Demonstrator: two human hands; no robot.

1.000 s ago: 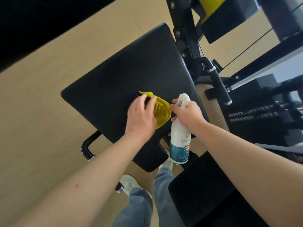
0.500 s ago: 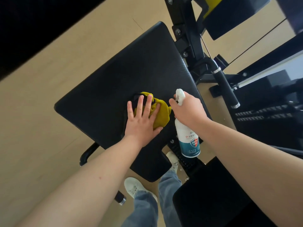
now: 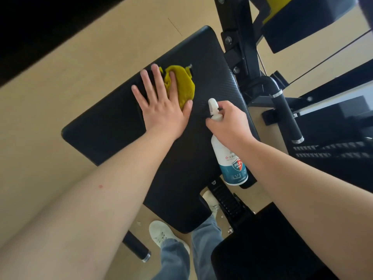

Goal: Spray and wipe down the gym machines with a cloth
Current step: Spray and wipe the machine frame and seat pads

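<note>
— Pressing flat, is it, that left hand [image 3: 161,110]?
— Yes, fingers spread over the yellow cloth [image 3: 181,85] on the black padded surface [image 3: 109,126]. The right hand [image 3: 230,126] grips the spray bottle [image 3: 232,164] by its neck, near the cloth, above the surface's right side.

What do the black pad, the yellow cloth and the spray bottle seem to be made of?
Black pad: probably vinyl or faux leather, matte, fine woven-looking texture. Yellow cloth: likely soft microfibre; it bunches into folds. Spray bottle: apparently opaque white plastic, with printed label.
</note>
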